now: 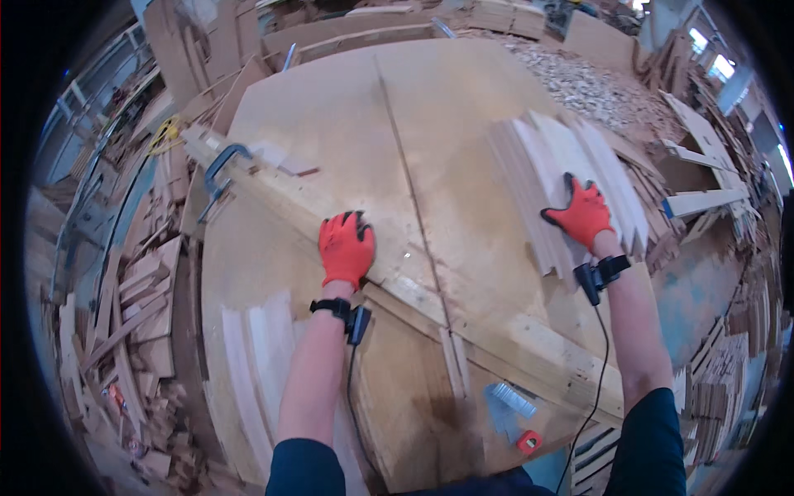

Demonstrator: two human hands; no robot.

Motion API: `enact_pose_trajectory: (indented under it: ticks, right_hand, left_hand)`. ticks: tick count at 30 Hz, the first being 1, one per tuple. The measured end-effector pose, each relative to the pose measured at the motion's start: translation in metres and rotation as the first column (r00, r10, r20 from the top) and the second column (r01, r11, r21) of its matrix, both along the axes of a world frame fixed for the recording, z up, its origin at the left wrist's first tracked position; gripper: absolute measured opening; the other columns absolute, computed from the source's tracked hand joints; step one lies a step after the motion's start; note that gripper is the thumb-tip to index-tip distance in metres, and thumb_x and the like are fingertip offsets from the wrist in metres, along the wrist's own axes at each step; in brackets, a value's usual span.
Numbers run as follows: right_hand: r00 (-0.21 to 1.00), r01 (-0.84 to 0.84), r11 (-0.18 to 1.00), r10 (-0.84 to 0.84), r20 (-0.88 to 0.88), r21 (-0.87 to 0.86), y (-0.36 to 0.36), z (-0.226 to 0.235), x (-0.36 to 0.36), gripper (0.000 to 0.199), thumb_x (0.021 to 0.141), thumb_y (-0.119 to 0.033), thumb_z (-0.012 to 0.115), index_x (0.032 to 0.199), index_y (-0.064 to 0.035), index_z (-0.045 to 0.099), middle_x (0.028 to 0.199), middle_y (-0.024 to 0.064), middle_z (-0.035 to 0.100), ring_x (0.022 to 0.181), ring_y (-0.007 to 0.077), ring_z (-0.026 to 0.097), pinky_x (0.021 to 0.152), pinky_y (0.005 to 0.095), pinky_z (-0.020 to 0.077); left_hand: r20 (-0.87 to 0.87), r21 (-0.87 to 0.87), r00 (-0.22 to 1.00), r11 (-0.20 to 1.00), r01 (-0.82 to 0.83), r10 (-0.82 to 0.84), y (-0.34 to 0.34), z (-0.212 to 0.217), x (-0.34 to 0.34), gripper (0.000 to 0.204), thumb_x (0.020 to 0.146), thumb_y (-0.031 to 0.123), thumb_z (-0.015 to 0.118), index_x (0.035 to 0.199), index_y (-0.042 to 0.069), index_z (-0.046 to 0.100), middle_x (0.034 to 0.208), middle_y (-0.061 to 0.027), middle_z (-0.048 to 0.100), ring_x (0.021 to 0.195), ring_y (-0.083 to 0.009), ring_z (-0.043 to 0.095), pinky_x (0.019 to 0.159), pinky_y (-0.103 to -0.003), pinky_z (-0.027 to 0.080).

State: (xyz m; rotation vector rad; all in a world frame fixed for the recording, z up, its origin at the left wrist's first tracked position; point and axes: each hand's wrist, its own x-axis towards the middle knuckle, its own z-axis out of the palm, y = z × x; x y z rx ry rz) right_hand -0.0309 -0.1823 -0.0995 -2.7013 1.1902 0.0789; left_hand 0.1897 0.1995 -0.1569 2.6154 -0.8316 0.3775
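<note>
My left hand (346, 250), in a red glove with black fingertips, rests on a long pale wooden beam (513, 339). Its fingers are curled down at the beam's far edge, with the tips partly hidden. To the right, my right hand (584, 217), gloved the same way, lies over a stack of pale wooden strips (529, 178) with wavy edges; its thumb and fingers are spread. The beam crosses a large wooden tabletop (322, 91) diagonally, and a blue clamp (217, 169) grips its far left end. More curved pale strips (258, 351) lie near my left forearm.
Near the front edge are silvery staple strips (511, 400) and a red tape measure (529, 441). A dark seam (405, 165) runs down the tabletop. Wood offcuts (149, 306) heap up on the left, chips (571, 78) lie behind, and stacked boards (719, 380) stand right.
</note>
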Motion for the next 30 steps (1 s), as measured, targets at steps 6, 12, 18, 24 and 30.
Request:
enact_pose_trajectory:
  ticks: [6,12,18,24,30]
  right_hand:
    - [0.999,-0.042,0.996,0.045,0.024,-0.081,-0.037,-0.036,-0.008,0.104,0.073,-0.065,0.075,0.157,-0.0200,0.033,0.149,0.0299,0.040,0.140,0.0439,0.040,0.110,0.0542,0.0381]
    - [0.853,-0.290,0.925,0.367,0.372,-0.247,0.032,0.005,-0.013,0.084,0.079,-0.049,0.078,0.148,-0.0138,0.046,0.149,0.0214,0.046,0.138,0.0405,0.043,0.112,0.0470,0.0381]
    - [0.518,-0.761,0.648,0.581,0.628,0.029,0.137,0.018,-0.043,0.061,0.079,-0.036,0.078,0.128,-0.0055,0.061,0.132,0.0179,0.060,0.124,0.0375,0.055,0.105,0.0455,0.0445]
    - [0.563,-0.818,0.523,0.638,0.525,0.241,0.163,0.009,-0.102,0.057,0.087,-0.049,0.068,0.124,-0.0062,0.062,0.121,0.0153,0.063,0.114,0.0348,0.059,0.097,0.0447,0.0488]
    - [0.666,-0.746,0.507,0.559,0.494,0.432,0.184,0.004,-0.124,0.054,0.088,-0.046,0.069,0.125,-0.0069,0.063,0.108,0.0137,0.067,0.102,0.0335,0.064,0.090,0.0423,0.0514]
  left_hand:
    - [-0.037,-0.126,0.999,0.991,0.031,-0.036,0.047,0.018,-0.033,0.055,0.084,0.036,0.069,0.130,0.007,0.060,0.133,-0.0184,0.058,0.127,-0.0371,0.049,0.111,-0.050,0.034]
    - [-0.119,0.420,0.844,0.797,-0.435,0.523,0.176,0.066,-0.097,0.093,0.078,0.060,0.071,0.147,0.003,0.042,0.152,-0.0257,0.036,0.143,-0.0392,0.031,0.112,-0.067,0.022]
    - [-0.080,0.488,0.831,0.748,-0.449,0.551,0.220,0.051,-0.125,0.101,0.075,0.063,0.073,0.152,0.007,0.039,0.157,-0.0261,0.032,0.148,-0.0411,0.025,0.116,-0.061,0.019]
    - [-0.173,0.248,0.715,0.732,-0.634,0.678,0.325,0.038,-0.100,0.087,0.083,0.051,0.074,0.148,0.002,0.042,0.143,-0.0248,0.051,0.127,-0.0378,0.054,0.108,-0.043,0.043]
    - [-0.027,0.416,0.776,0.713,-0.564,0.630,0.247,0.140,-0.113,0.079,0.085,0.042,0.072,0.145,-0.001,0.045,0.135,-0.0277,0.059,0.123,-0.0410,0.059,0.104,-0.046,0.045]
